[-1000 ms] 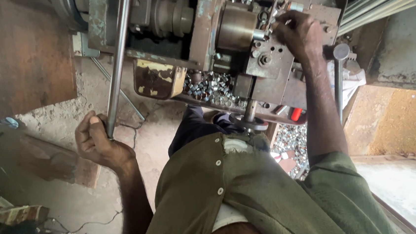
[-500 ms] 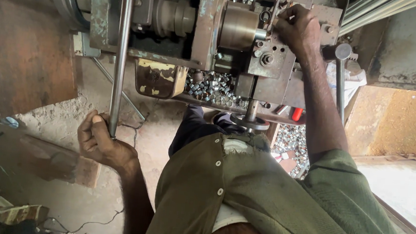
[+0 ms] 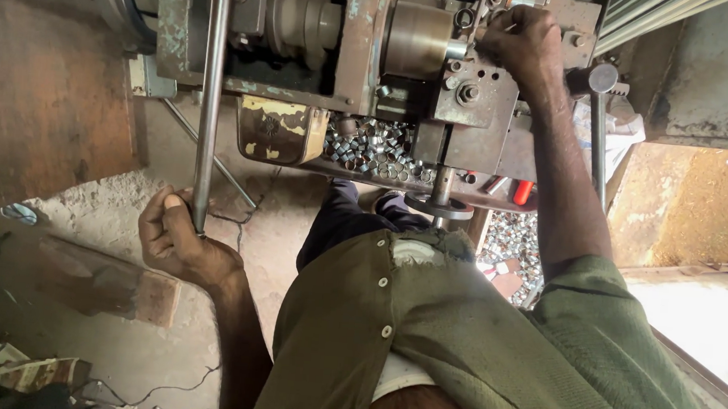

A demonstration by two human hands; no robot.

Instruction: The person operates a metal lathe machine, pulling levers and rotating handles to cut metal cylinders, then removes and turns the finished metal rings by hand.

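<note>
2 hands are gripping: the left hand (image 3: pixel 178 237) is closing around the long steel lever (image 3: pixel 210 89), while the right hand (image 3: pixel 523 37) is clenching on the lathe's tool block (image 3: pixel 476 101).

A dull, smooth steel rod (image 3: pixel 211 89) is seen against a rusted, paint-chipped metal machine (image 3: pixel 350 48); shiny metal rings (image 3: pixel 373 149) are heaped beneath.

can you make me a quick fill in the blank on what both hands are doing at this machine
1. The left hand grips the lower end of a long metal ____.
2. The right hand rests on the ____ machine.
3. Small metal ____ lie heaped in the tray under the machine.

Missing words: rod; rusty; rings
</note>
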